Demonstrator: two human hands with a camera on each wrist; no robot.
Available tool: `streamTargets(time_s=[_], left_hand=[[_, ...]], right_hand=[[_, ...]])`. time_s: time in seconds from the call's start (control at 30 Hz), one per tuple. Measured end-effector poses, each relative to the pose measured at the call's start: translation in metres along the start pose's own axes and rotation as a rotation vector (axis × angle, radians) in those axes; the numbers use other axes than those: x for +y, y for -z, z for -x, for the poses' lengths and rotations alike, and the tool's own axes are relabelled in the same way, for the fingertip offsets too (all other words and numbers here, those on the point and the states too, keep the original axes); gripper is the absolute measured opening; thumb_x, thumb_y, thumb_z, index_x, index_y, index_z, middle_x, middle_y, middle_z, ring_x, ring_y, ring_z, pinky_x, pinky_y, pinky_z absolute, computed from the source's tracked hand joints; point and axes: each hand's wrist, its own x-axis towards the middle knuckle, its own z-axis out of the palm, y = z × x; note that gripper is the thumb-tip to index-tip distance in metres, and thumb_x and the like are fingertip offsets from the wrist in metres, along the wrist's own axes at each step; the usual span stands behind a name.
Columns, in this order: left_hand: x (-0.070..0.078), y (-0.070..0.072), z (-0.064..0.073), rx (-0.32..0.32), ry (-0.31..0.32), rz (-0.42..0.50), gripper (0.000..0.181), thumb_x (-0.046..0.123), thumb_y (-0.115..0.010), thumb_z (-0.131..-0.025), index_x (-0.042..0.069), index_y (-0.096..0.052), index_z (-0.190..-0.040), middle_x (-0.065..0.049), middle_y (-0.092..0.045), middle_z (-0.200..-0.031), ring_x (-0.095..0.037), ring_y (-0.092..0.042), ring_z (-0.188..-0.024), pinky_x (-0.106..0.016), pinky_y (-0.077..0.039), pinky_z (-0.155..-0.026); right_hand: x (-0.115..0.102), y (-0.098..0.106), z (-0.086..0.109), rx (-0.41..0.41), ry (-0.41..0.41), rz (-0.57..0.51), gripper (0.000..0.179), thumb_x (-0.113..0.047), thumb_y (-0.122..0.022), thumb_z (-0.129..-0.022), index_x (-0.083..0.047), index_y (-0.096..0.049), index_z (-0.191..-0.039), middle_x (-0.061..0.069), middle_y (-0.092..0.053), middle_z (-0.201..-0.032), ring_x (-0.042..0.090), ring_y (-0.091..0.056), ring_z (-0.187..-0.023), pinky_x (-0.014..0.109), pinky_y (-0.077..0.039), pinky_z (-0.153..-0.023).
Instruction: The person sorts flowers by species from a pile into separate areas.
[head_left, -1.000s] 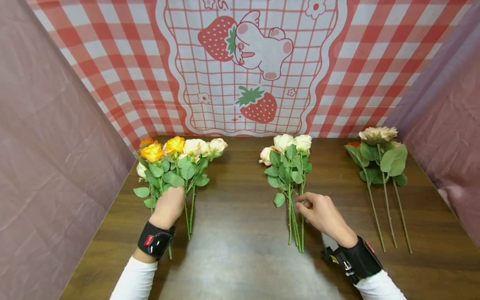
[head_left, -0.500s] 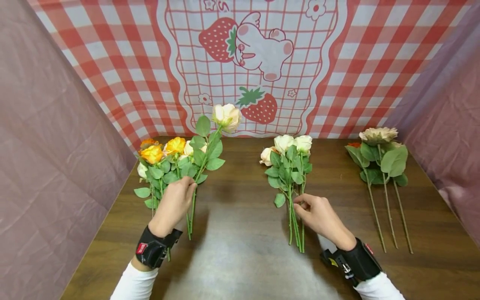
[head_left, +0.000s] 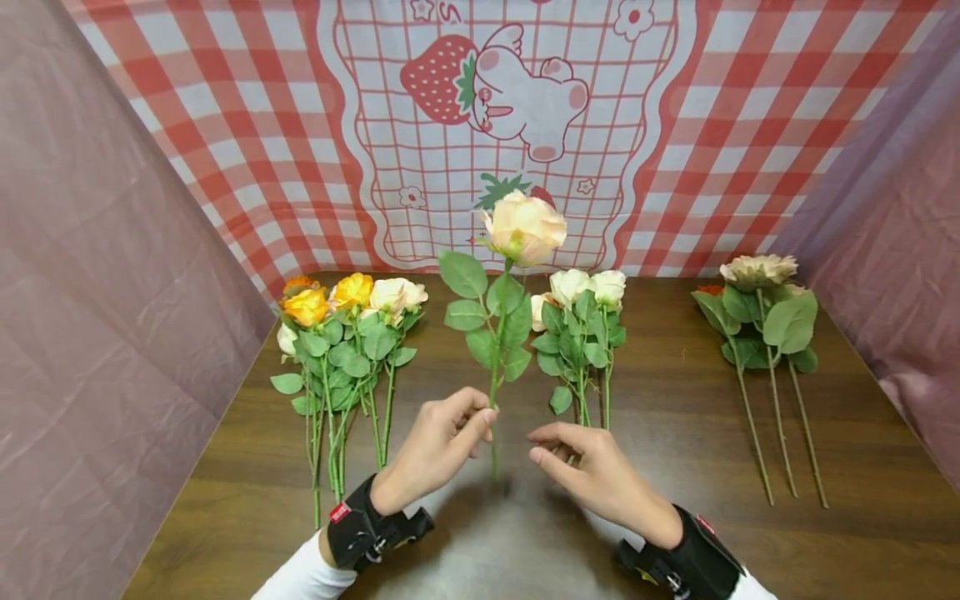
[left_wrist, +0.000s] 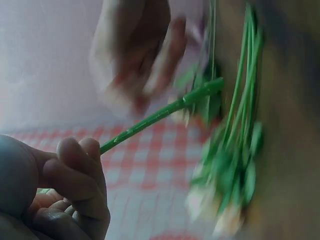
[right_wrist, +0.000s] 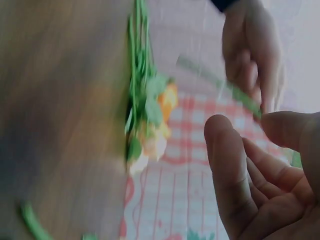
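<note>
Peach rose: the rose (head_left: 506, 296) stands nearly upright just left of the white bunch (head_left: 579, 337), leaves close to that bunch's leftmost bloom.
Left hand: the left hand (head_left: 442, 442) pinches the stem below the leaves, left of the white bunch, the lower end free.
Right hand: the right hand (head_left: 600, 467) is relaxed and holds nothing, in front of the white bunch, near the stem but apart.
Good grip: a light pinch on bare stem seems best, sparing leaves and petals.
If passing it across: the right fingers should probably secure the lower stem before the left ones loosen.
Likely snag: leaves could catch the white bunch; some clearance would help.
Orange-and-cream bunch: the bunch (head_left: 348, 358) lies well left of the white bunch.
Three-stem group: the group (head_left: 787, 321) lies well right of it.
</note>
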Motion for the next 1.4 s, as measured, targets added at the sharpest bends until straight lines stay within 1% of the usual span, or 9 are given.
streamTargets(time_s=[0.17,0.33,0.43,0.53,0.67,0.83,1.0,1.13,1.4], left_hand=[[0.019,-0.019,-0.001,-0.131,0.094,0.158,0.008,-0.001,-0.050,-0.091,0.002,-0.057,-0.088,-0.016,-0.063,-0.068,-0.019,-0.055,-0.050,-0.023,-0.046,-0.043],[0.008,-0.026,-0.001,-0.159,0.149,0.128,0.010,0.001,-0.050,-0.091,0.000,-0.060,-0.093,-0.014,-0.064,-0.069,-0.015,-0.055,-0.050,-0.020,-0.042,-0.042],[-0.007,-0.021,-0.001,-0.133,0.138,0.011,0.014,0.003,-0.051,-0.091,0.002,-0.062,-0.100,-0.007,-0.067,-0.070,-0.008,-0.054,-0.049,-0.021,-0.045,-0.041],[-0.019,-0.004,0.000,-0.081,0.129,-0.104,0.016,0.008,-0.051,-0.092,0.008,-0.062,-0.104,0.000,-0.067,-0.070,-0.004,-0.053,-0.049,-0.023,-0.046,-0.039],[-0.015,0.025,0.001,0.010,0.100,-0.160,0.014,0.012,-0.051,-0.094,0.011,-0.063,-0.100,0.000,-0.065,-0.068,-0.004,-0.053,-0.049,-0.025,-0.045,-0.039],[-0.008,0.046,0.003,0.079,0.072,-0.201,0.012,0.016,-0.052,-0.094,0.014,-0.063,-0.097,0.002,-0.063,-0.067,-0.004,-0.051,-0.049,-0.026,-0.044,-0.040],[-0.006,0.049,0.002,0.075,0.061,-0.244,0.011,0.015,-0.053,-0.093,0.015,-0.063,-0.095,0.006,-0.061,-0.066,-0.003,-0.050,-0.050,-0.026,-0.042,-0.041],[-0.007,0.046,0.001,0.070,0.054,-0.259,0.010,0.014,-0.054,-0.092,0.015,-0.064,-0.094,0.008,-0.060,-0.065,-0.003,-0.050,-0.050,-0.025,-0.042,-0.041],[-0.009,0.045,0.002,0.049,0.058,-0.267,0.010,0.016,-0.053,-0.092,0.016,-0.063,-0.092,0.008,-0.060,-0.064,-0.003,-0.050,-0.050,-0.025,-0.042,-0.040]], right_hand=[[-0.026,-0.009,-0.002,-0.027,0.044,-0.064,0.013,0.001,-0.065,-0.081,-0.003,-0.065,-0.094,0.007,-0.067,-0.071,0.008,-0.057,-0.058,0.029,-0.051,-0.045],[-0.015,-0.015,-0.001,-0.053,-0.043,-0.100,0.005,0.000,-0.064,-0.082,-0.005,-0.065,-0.083,0.009,-0.067,-0.063,0.013,-0.057,-0.047,0.025,-0.047,-0.037],[0.004,-0.016,-0.001,-0.037,-0.103,-0.069,0.004,-0.003,-0.064,-0.083,-0.006,-0.065,-0.080,0.010,-0.067,-0.063,0.015,-0.058,-0.046,0.023,-0.046,-0.036],[0.021,-0.009,-0.005,0.010,-0.143,0.022,0.007,-0.003,-0.065,-0.082,-0.008,-0.064,-0.076,0.007,-0.068,-0.063,0.012,-0.058,-0.045,0.024,-0.045,-0.035],[0.043,0.008,-0.007,0.067,-0.217,0.151,0.009,-0.007,-0.063,-0.081,-0.013,-0.063,-0.074,0.000,-0.067,-0.061,0.006,-0.055,-0.043,0.024,-0.045,-0.035],[0.056,0.024,-0.006,0.024,-0.329,0.211,0.008,-0.009,-0.059,-0.083,-0.009,-0.065,-0.078,0.000,-0.066,-0.062,0.007,-0.054,-0.046,0.027,-0.046,-0.041],[0.065,0.024,-0.006,-0.025,-0.334,0.223,0.008,-0.009,-0.059,-0.085,-0.007,-0.066,-0.085,0.000,-0.065,-0.064,0.006,-0.053,-0.046,0.026,-0.045,-0.042],[0.071,0.019,-0.007,-0.021,-0.312,0.230,0.007,-0.009,-0.061,-0.084,-0.007,-0.067,-0.083,-0.001,-0.065,-0.062,0.005,-0.052,-0.045,0.025,-0.045,-0.041],[0.077,0.014,-0.010,-0.003,-0.342,0.223,0.007,-0.010,-0.063,-0.083,-0.008,-0.068,-0.079,-0.001,-0.065,-0.058,0.007,-0.051,-0.040,0.025,-0.045,-0.037]])
